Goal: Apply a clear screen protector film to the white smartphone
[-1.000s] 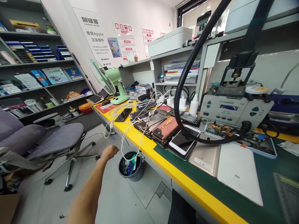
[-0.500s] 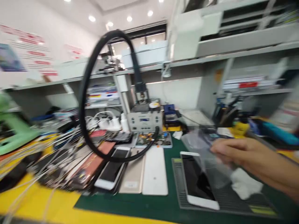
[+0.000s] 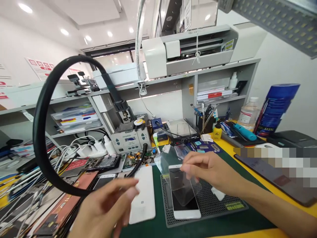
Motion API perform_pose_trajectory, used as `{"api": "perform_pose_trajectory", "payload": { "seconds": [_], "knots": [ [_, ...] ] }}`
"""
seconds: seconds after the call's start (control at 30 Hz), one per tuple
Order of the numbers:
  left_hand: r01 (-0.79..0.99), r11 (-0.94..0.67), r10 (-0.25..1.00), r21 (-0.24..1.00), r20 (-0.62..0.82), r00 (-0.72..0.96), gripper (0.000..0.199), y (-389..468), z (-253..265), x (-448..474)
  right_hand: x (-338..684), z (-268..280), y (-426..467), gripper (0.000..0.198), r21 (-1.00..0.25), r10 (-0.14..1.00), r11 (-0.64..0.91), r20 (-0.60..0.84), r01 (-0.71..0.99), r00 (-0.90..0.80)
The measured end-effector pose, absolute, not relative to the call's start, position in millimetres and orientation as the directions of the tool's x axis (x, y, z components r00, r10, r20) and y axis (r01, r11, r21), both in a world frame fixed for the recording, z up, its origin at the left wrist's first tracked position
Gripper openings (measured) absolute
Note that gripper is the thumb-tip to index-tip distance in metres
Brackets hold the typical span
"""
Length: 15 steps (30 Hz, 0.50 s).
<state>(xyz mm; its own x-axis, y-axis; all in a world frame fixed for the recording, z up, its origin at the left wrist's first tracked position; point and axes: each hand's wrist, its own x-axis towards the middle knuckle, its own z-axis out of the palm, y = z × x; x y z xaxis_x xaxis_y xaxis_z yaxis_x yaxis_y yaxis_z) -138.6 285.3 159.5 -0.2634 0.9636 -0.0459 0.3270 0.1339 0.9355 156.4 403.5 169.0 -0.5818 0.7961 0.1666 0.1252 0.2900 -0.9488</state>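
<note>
My right hand (image 3: pixel 200 167) is closed in a pinch over the top end of a white-framed phone (image 3: pixel 187 214). Thin clear plastic film (image 3: pixel 162 159) hangs from its fingertips, partly lying over or in front of the phone's dark screen. The phone rests face up on a grey textured mat (image 3: pixel 168 211). My left hand (image 3: pixel 106 206) is raised at the lower left, with thumb and index finger slightly apart and nothing visible between them. Behind that hand lies a white phone back (image 3: pixel 146 201). A crumpled white tissue (image 3: pixel 218 194) sits beneath my right wrist.
A thick black hose (image 3: pixel 39 132) loops from the grey rework station (image 3: pixel 130 140) across the left side. Stacked phones and white cables crowd the left. A dark tablet-like slab (image 3: pixel 272 178) lies right, near a blue roll (image 3: pixel 279 105) and a clear bottle (image 3: pixel 249 114).
My left hand has come into view from below. The right hand has shifted with the film toward the phone's top end. The camera view has turned rightward.
</note>
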Motion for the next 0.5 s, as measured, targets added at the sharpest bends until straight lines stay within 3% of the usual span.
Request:
{"api": "perform_pose_trajectory", "payload": {
  "seconds": [0.13, 0.27, 0.37, 0.5],
  "knots": [
    [0.268, -0.05, 0.99, 0.962, 0.082, -0.112, 0.05, 336, 187, -85, 156, 165, 402, 0.034, -0.944, 0.799, 0.313, 0.201, 0.106, -0.567],
    [0.154, -0.114, 0.993, 0.981, 0.119, -0.026, 0.039, 364, 185, -64, 156, 165, 401, 0.033, -0.939, 0.797, 0.323, 0.202, 0.119, -0.569],
    [0.102, -0.131, 0.989, 0.986, 0.137, -0.054, 0.032, 367, 182, -67, 162, 165, 406, 0.038, -0.917, 0.82, 0.359, 0.221, 0.173, -0.529],
    [0.049, -0.162, 0.974, 0.985, 0.168, -0.151, 0.029, 370, 177, -79, 178, 161, 420, 0.028, -0.896, 0.902, 0.413, 0.377, 0.164, -0.212]
  ]
}}
